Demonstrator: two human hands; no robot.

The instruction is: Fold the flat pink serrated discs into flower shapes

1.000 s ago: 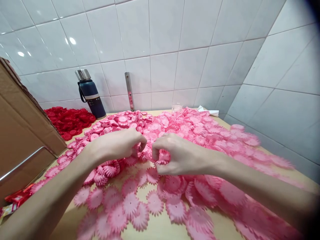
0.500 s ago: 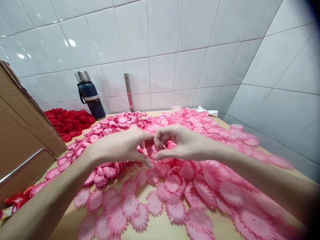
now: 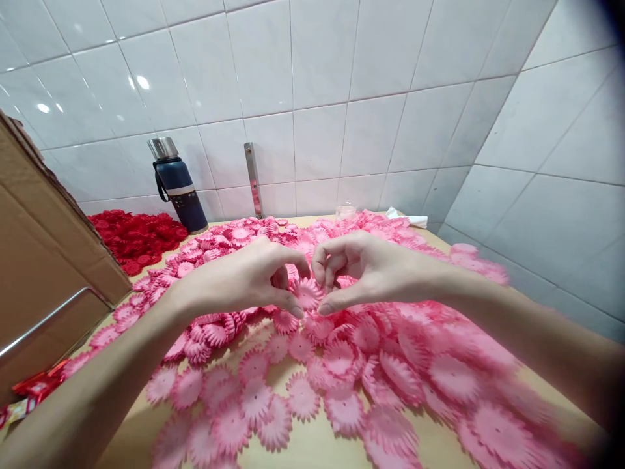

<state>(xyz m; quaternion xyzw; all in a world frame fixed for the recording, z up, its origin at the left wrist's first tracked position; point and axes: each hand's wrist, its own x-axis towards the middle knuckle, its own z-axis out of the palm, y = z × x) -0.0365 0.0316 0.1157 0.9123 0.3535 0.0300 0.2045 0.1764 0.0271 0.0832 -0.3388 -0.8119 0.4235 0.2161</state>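
Note:
Between my two hands is a pink scalloped paper-like flower disc [image 3: 307,294], its fringed edge facing me. My left hand [image 3: 249,273] has its thumb and curled fingers at the disc's left edge. My right hand [image 3: 366,270] meets the right edge with bent fingers and thumb. Both hands are curled, and the exact contact of the fingertips is partly hidden. Under and around them spreads a heap of similar pink flower discs [image 3: 339,358], with small centre holes in some. Darker pink ones [image 3: 215,332] lie stacked to the left.
A pile of red discs [image 3: 139,234] lies at the back left beside a dark blue bottle [image 3: 180,192]. At the left stands a cardboard box [image 3: 53,228], with red wrappers [image 3: 41,384] near it. A clear cup [image 3: 346,211] and white paper [image 3: 410,218] are by the tiled wall.
My hands have moved slightly apart, the right one shifting right and a little up. The disc between them now shows more plainly.

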